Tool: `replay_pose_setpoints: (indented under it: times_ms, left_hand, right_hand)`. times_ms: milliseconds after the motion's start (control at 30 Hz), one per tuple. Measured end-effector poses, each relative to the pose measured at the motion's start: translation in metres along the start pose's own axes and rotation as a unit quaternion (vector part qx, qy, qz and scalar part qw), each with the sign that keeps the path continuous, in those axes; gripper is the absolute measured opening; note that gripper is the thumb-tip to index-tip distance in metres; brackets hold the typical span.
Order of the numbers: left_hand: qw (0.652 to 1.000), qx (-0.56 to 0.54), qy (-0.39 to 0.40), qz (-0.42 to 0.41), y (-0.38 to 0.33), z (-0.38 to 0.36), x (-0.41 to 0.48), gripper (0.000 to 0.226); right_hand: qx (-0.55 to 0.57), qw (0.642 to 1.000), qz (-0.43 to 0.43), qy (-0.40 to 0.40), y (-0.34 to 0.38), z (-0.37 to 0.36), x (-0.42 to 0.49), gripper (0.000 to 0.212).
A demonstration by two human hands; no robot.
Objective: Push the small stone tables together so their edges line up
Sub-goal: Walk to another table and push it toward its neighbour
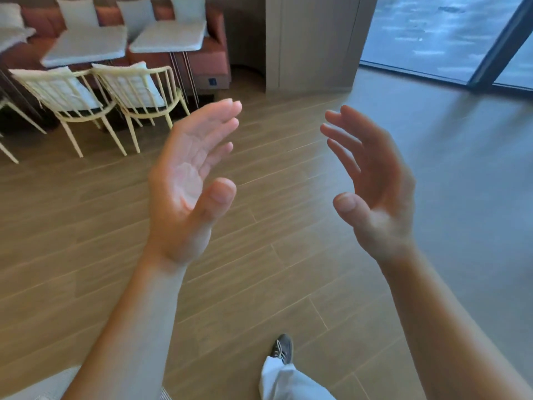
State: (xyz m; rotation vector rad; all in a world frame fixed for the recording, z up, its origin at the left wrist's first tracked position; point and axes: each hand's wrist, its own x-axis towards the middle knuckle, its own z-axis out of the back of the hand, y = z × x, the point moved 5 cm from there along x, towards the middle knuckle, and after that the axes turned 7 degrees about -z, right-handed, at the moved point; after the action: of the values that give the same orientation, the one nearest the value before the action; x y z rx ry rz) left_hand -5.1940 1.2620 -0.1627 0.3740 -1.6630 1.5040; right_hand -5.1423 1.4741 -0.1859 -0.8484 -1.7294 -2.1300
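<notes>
Left hand (187, 180) and right hand (372, 180) spread, empty. Stone tables (86, 46) probably heavy, rigid: push at slab edges.

left hand (190, 183) raised at 10 o'clock of frame centre, palm facing inward, fingers extended, empty. right hand (372, 183) at 2 o'clock, palm facing the left, fingers slightly curled, empty. hands apart, forearms bare.

Wood-plank floor (86, 226), cream chairs (135, 90), a red sofa (210, 56), and floor-length windows (432, 33).
</notes>
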Motion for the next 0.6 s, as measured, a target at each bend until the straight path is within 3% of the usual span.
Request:
replay_pose_setpoints:
  times_ms: [267,600]
  left_hand:
    - [0.999,0.048,-0.013,-0.006,0.102,0.033,0.129,0.076]
    - [0.997,0.074,-0.031,-0.004,0.289,0.081,0.272,0.062]
  right_hand:
    - [0.006,1.0,0.015,0.02,-0.086,-0.015,0.161,0.105]
    - [-0.028,0.998,0.014,0.047,-0.23,-0.046,0.341,0.103]
